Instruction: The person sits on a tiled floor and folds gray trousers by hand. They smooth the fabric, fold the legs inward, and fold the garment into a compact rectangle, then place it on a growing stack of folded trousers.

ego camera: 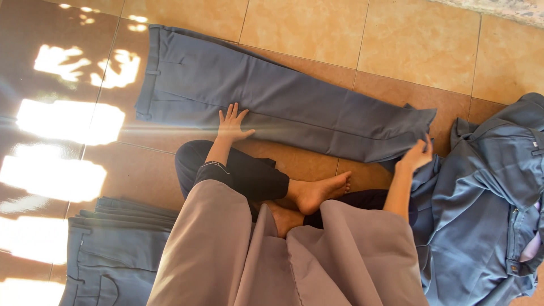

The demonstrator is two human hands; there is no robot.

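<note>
A pair of grey-blue trousers (294, 105) lies flat on the tiled floor in front of me, waistband to the left, leg ends to the right. My left hand (232, 126) rests palm down, fingers spread, on the trousers' near edge around the thigh. My right hand (416, 154) pinches the hem end of the trouser legs at the right. I sit cross-legged, with a bare foot (317, 192) and wide taupe sleeves (226, 249) in view.
A folded stack of similar grey-blue trousers (113, 249) sits at the lower left. A rumpled heap of the same kind of trousers (487, 198) lies at the right. Bright sun patches fall on the dark tiles (62, 119) at the left.
</note>
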